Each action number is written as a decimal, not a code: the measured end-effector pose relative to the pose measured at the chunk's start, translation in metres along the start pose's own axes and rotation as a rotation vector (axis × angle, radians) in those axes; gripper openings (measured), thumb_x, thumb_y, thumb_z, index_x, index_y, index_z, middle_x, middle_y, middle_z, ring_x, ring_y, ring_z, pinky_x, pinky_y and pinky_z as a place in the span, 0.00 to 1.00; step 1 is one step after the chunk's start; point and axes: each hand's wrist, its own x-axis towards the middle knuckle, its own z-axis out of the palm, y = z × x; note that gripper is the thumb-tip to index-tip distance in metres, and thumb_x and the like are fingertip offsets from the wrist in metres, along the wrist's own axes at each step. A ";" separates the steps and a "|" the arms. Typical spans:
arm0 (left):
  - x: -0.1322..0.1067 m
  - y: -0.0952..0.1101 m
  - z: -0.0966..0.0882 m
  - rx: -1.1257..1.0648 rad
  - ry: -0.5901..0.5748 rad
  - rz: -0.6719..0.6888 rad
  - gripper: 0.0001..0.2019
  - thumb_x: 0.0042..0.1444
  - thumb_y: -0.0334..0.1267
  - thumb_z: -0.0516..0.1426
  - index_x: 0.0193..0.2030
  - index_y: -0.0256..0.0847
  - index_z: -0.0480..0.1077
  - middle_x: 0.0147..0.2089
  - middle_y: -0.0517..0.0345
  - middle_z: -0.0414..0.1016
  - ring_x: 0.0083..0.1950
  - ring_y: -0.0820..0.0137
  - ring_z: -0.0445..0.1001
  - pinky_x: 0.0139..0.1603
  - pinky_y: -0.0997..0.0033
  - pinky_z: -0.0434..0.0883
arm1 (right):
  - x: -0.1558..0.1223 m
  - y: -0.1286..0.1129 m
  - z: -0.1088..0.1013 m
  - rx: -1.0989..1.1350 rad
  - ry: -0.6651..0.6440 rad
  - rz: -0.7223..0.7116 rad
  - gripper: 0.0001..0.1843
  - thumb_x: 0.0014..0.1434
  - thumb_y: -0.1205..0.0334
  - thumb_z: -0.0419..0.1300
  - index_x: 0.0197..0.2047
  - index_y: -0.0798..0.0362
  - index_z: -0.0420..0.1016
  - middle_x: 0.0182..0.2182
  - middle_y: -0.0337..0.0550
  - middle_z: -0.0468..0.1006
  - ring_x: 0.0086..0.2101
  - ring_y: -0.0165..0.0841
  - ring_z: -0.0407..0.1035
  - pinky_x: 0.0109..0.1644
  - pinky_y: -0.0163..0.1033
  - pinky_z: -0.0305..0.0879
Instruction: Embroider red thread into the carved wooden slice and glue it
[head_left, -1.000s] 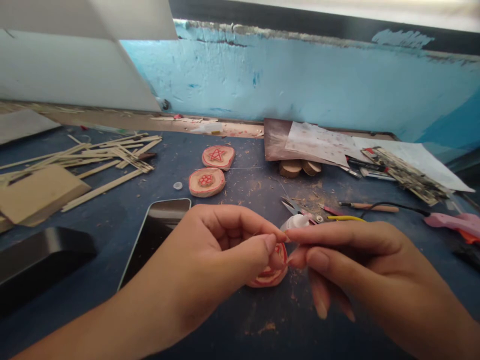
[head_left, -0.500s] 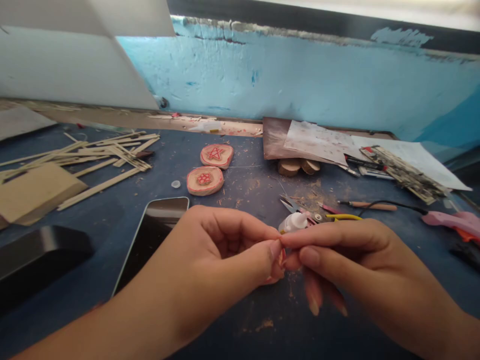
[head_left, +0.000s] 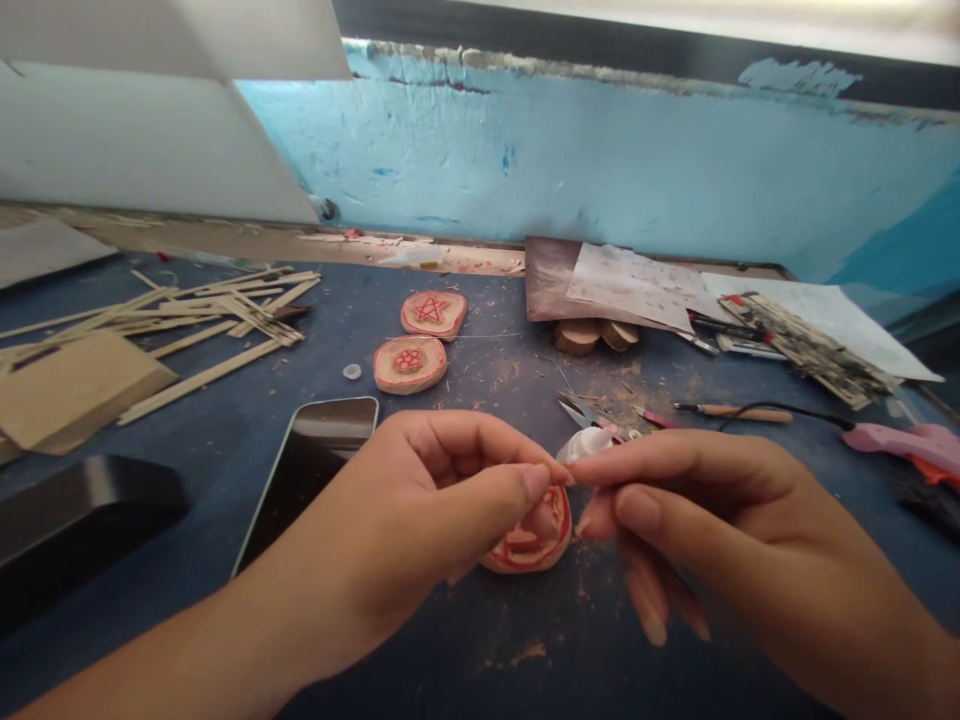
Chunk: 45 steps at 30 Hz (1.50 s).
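Observation:
My left hand is closed in a pinch, thumb against index finger; anything between the tips is too small to make out. Its fingertips meet the index fingertip of my right hand, whose thumb presses near its middle finger, with the lower fingers curled loosely. What the right hand holds, if anything, is hidden. Just below the fingertips lies a wood slice with red lines, partly covered by my left hand. Behind the right index finger stands a small white bottle, partly hidden.
Two wood slices with a red star and a red flower lie farther back. Left are a phone, wooden sticks, a wood block and a black object. Right are scissors and a pink tool.
My right hand has moved slightly right and its thumb has drawn back. My left thumb has slid closer along the index finger, so more of the red-lined wood slice below shows.

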 end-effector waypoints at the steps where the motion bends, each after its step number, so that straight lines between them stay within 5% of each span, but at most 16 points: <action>1: 0.000 -0.001 -0.001 -0.016 -0.010 -0.001 0.05 0.54 0.39 0.72 0.34 0.41 0.85 0.31 0.55 0.85 0.30 0.70 0.79 0.30 0.76 0.71 | 0.000 0.002 -0.001 0.040 0.003 0.054 0.07 0.72 0.57 0.70 0.50 0.40 0.91 0.35 0.39 0.89 0.24 0.20 0.79 0.25 0.17 0.68; 5: 0.000 -0.003 -0.005 0.001 -0.022 0.016 0.04 0.60 0.38 0.69 0.39 0.44 0.86 0.37 0.54 0.89 0.32 0.71 0.81 0.28 0.79 0.67 | 0.001 0.002 -0.001 0.022 0.088 0.073 0.10 0.70 0.52 0.72 0.44 0.49 0.84 0.25 0.38 0.85 0.21 0.22 0.76 0.24 0.19 0.67; 11: -0.003 -0.001 -0.002 -0.011 -0.047 0.015 0.04 0.59 0.40 0.73 0.35 0.44 0.87 0.32 0.57 0.86 0.34 0.72 0.81 0.35 0.79 0.76 | 0.001 -0.003 0.003 -0.519 0.213 -0.223 0.03 0.66 0.60 0.73 0.42 0.48 0.85 0.28 0.36 0.87 0.25 0.25 0.80 0.28 0.23 0.74; 16: -0.004 0.002 0.005 0.121 -0.054 0.027 0.03 0.59 0.38 0.71 0.34 0.48 0.89 0.35 0.57 0.89 0.38 0.68 0.83 0.42 0.76 0.79 | -0.003 0.000 -0.001 -0.799 0.169 -0.392 0.06 0.71 0.62 0.68 0.42 0.45 0.88 0.30 0.33 0.88 0.27 0.25 0.80 0.32 0.26 0.74; 23: -0.011 -0.001 0.008 0.326 -0.060 0.055 0.11 0.61 0.45 0.68 0.29 0.47 0.87 0.34 0.57 0.88 0.37 0.66 0.80 0.38 0.75 0.75 | -0.008 -0.007 -0.001 -1.037 0.146 -0.501 0.13 0.71 0.65 0.63 0.32 0.49 0.79 0.25 0.35 0.81 0.24 0.25 0.74 0.26 0.31 0.64; 29: -0.010 0.001 0.007 0.258 -0.101 0.032 0.12 0.63 0.46 0.68 0.30 0.48 0.88 0.35 0.57 0.88 0.37 0.69 0.79 0.37 0.78 0.73 | -0.010 -0.006 -0.001 -1.027 0.196 -0.474 0.14 0.72 0.62 0.64 0.32 0.49 0.78 0.25 0.33 0.80 0.22 0.23 0.71 0.25 0.31 0.62; 34: -0.005 0.006 0.006 0.133 -0.039 -0.040 0.05 0.58 0.44 0.71 0.35 0.48 0.90 0.30 0.59 0.84 0.21 0.79 0.59 0.20 0.80 0.55 | -0.010 -0.004 -0.002 -0.998 0.321 -0.459 0.14 0.71 0.58 0.66 0.31 0.47 0.81 0.20 0.33 0.76 0.19 0.25 0.67 0.24 0.34 0.62; 39: -0.005 0.007 0.003 0.089 -0.069 0.004 0.05 0.60 0.43 0.71 0.35 0.48 0.89 0.30 0.59 0.83 0.23 0.79 0.61 0.21 0.82 0.56 | -0.006 -0.002 -0.004 -0.896 0.336 -0.430 0.03 0.67 0.56 0.72 0.41 0.43 0.86 0.27 0.32 0.84 0.22 0.26 0.74 0.23 0.32 0.65; 45: -0.005 0.004 0.002 0.154 -0.135 -0.040 0.11 0.63 0.46 0.69 0.33 0.45 0.89 0.33 0.55 0.86 0.24 0.79 0.62 0.22 0.80 0.55 | -0.001 -0.002 -0.004 -0.764 0.251 -0.319 0.04 0.68 0.60 0.70 0.38 0.47 0.83 0.25 0.33 0.82 0.23 0.26 0.74 0.24 0.29 0.67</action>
